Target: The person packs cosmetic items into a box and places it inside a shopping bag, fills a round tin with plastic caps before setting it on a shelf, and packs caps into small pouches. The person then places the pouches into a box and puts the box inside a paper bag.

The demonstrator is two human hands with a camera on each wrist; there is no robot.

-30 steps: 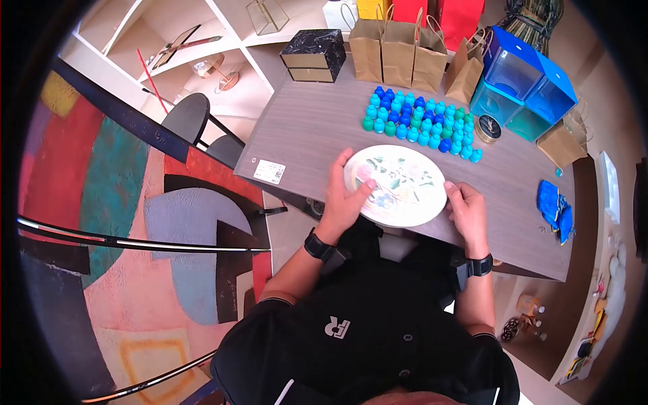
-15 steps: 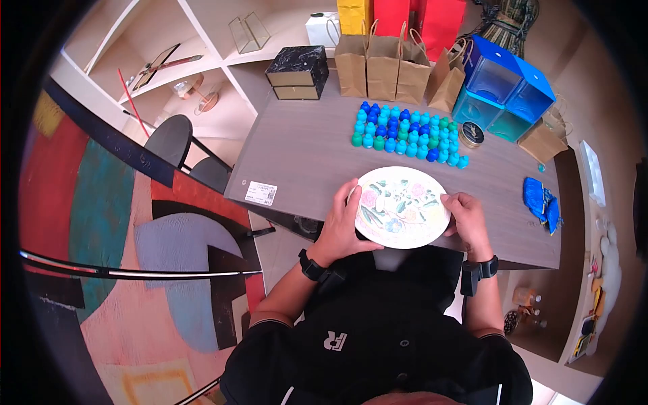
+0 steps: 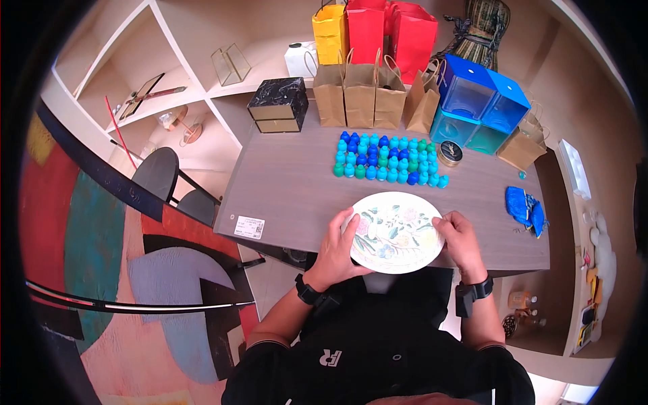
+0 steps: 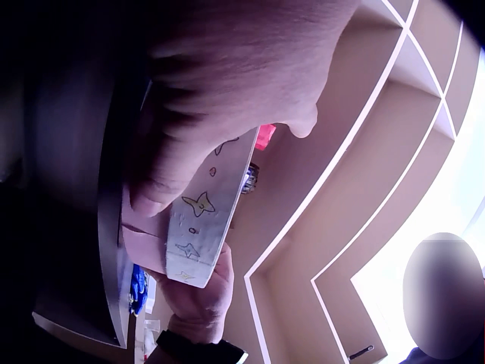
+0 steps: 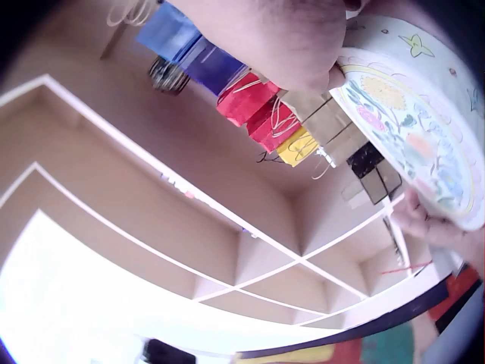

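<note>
An oval lidded box or dish with a floral top [image 3: 397, 233] is held over the table's near edge. Its pale side wall, drawn with small star-like shapes [image 4: 200, 205], shows in the left wrist view. The left hand [image 3: 335, 253] grips its left side, thumb by the rim and fingers partly hidden beneath. At its right side the right hand [image 3: 461, 244] pinches the rim, thumb on the top edge. In the right wrist view the flowered face [image 5: 413, 140] is seen between both hands.
Rows of blue, teal and green peg-like pieces [image 3: 385, 160] stand beyond the dish, beside a round tin [image 3: 449, 154]. Behind are paper bags [image 3: 360, 98], a black marbled box [image 3: 278, 105] and blue bins [image 3: 467, 88]. Blue cloth [image 3: 525, 210] lies at right, a label [image 3: 249, 227] at left.
The left thumb has moved from the top of the flowered dish to its left rim. The head view has shifted, so the table and dish appear lower. Both hands still hold the dish.
</note>
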